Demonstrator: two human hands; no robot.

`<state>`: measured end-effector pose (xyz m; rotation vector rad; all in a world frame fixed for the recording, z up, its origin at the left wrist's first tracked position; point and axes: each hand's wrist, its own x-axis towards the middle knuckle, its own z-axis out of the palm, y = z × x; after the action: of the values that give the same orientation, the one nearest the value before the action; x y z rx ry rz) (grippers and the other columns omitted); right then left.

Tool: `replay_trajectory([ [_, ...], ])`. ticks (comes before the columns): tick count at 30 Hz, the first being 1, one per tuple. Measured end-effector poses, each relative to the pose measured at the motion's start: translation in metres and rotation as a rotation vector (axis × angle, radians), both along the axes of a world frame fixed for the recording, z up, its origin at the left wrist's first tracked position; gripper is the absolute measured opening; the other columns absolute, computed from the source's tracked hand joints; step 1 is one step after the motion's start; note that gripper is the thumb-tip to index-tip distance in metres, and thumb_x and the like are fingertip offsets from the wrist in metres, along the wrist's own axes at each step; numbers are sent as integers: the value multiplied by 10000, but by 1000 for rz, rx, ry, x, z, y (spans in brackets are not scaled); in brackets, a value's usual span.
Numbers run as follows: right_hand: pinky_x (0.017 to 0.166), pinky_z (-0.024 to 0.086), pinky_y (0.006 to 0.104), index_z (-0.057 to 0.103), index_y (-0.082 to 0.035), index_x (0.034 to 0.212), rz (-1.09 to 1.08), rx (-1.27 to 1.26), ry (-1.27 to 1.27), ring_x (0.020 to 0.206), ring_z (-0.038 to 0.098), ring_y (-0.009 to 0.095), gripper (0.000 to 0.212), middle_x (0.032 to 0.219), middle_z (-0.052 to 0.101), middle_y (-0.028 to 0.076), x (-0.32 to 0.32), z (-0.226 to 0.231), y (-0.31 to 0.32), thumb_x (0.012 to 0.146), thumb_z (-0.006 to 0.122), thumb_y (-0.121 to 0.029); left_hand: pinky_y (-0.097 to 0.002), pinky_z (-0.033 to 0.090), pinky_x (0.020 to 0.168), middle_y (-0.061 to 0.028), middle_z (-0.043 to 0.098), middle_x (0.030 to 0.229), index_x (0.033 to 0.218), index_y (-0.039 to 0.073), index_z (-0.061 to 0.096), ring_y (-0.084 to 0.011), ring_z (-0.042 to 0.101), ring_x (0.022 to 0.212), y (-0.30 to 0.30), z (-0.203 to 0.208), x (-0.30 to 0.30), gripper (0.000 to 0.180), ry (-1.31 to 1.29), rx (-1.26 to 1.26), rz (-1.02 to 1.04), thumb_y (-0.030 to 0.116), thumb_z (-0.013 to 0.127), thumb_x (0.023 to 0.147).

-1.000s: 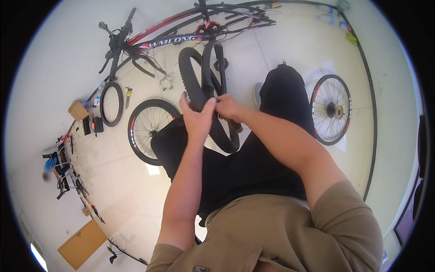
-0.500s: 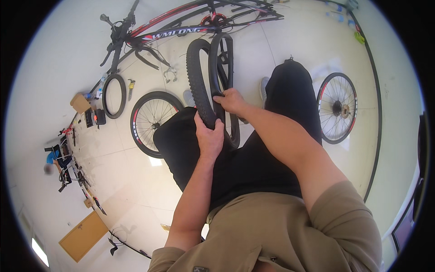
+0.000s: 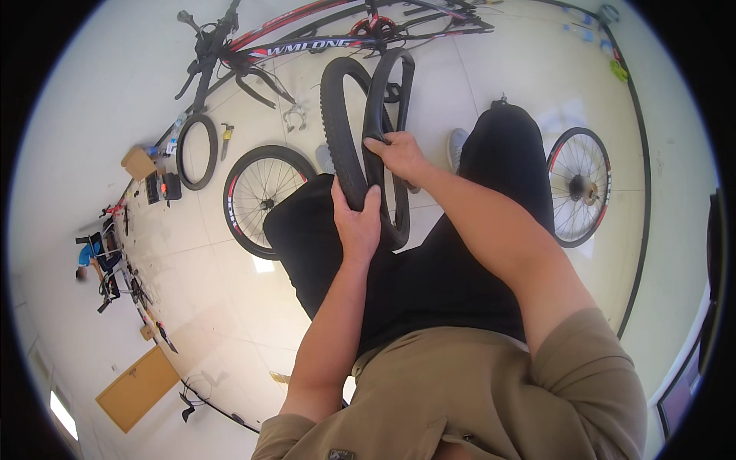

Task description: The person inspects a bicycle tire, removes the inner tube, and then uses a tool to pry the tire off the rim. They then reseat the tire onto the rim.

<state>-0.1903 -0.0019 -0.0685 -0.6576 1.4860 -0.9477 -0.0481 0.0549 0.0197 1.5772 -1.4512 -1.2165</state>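
Between my knees I hold a knobbly black bicycle tire and a smooth black inner tube, side by side as upright, squeezed loops. My left hand is closed round the tire's near part, its thumb up against the inner side. Higher up, my right hand pinches the tube, thumb on its near face; some fingers are hidden. The tube's lower end hangs close to my lap.
A bicycle frame without wheels lies ahead. Wheels lie at left and right. Farther left are another tire, a yellow-black tool, a cardboard box and a person in blue. A brake caliper lies near the fork.
Both hands have moved slightly, the right one a little up and right along with the tube. The whole view has shifted slightly. Each hand keeps its hold.
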Motion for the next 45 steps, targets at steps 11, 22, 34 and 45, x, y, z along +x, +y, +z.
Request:
replay_trajectory([
  [11,459,372,331,618,-1,852,294,185,-325,529,484,144,461,681,522,51,-1,70,23,940,624,-453,-289,504,803,-83,676,1049,1217,-24,579,-147,624,886,-60,26,-13,375,155,92,52,156,680,904],
  [22,534,441,342,663,24,913,209,99,-199,600,567,180,330,739,612,106,-4,53,13,937,643,-304,-338,454,995,-221,545,1320,1499,-70,251,-241,570,1181,-44,15,-22,910,11,111,-65,274,772,836],
  [34,764,508,418,728,23,937,107,63,195,779,667,320,376,837,685,225,-3,20,4,870,676,-344,-292,492,828,-70,618,1021,1259,-5,466,-136,598,888,-8,6,3,443,88,91,63,98,678,884],
  [45,453,411,336,650,35,946,493,229,-146,539,528,178,416,682,562,90,7,35,33,939,640,-381,-269,489,777,-29,635,1019,1201,42,562,-114,587,873,-36,6,-10,371,250,115,72,171,718,890],
])
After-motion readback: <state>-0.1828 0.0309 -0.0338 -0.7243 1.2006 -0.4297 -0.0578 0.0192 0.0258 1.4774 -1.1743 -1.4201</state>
